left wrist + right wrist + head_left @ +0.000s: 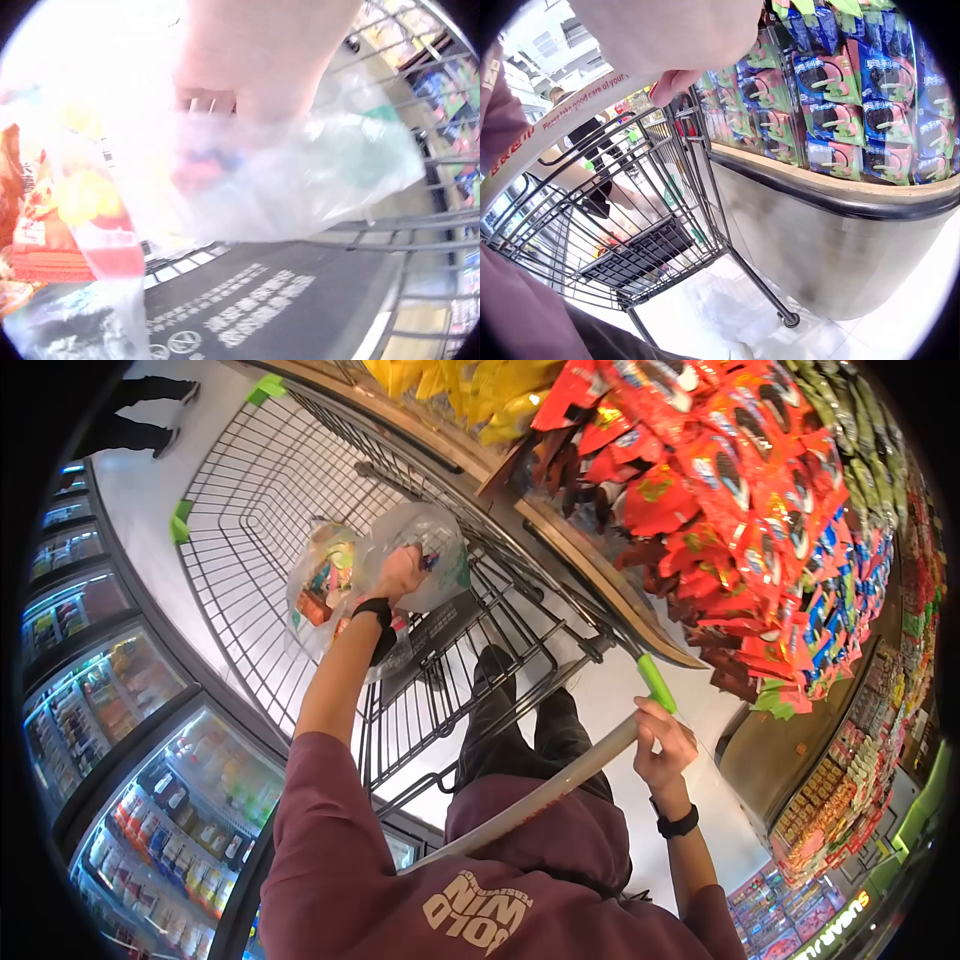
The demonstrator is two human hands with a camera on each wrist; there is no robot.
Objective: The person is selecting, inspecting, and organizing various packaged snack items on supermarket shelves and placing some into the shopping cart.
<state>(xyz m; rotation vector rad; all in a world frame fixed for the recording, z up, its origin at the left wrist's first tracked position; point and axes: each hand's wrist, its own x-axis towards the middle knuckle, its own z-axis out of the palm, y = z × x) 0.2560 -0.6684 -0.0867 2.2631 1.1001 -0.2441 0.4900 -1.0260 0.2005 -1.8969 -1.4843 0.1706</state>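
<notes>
My left hand [403,572] is down in the shopping cart [250,490], inside a clear plastic bag [415,525]. Its fingers curl at a small blue-and-red packet [206,166], blurred through the plastic in the left wrist view. Against this bag lies another clear bag [318,575] with red, orange and yellow packages in it. At the right end of the pale cart handle [540,792], next to its green end cap [656,682], my right hand [664,748] grips the bar. A thumb or finger of that hand lies over the handle in the right wrist view.
Close along the cart's right side runs a wood-edged display stand [590,575] heaped with red snack packets [700,490]. Blue cookie packs [829,112] fill its near end. Lit glass-door coolers [190,800] line the left. Another person's legs [140,415] show at the far left.
</notes>
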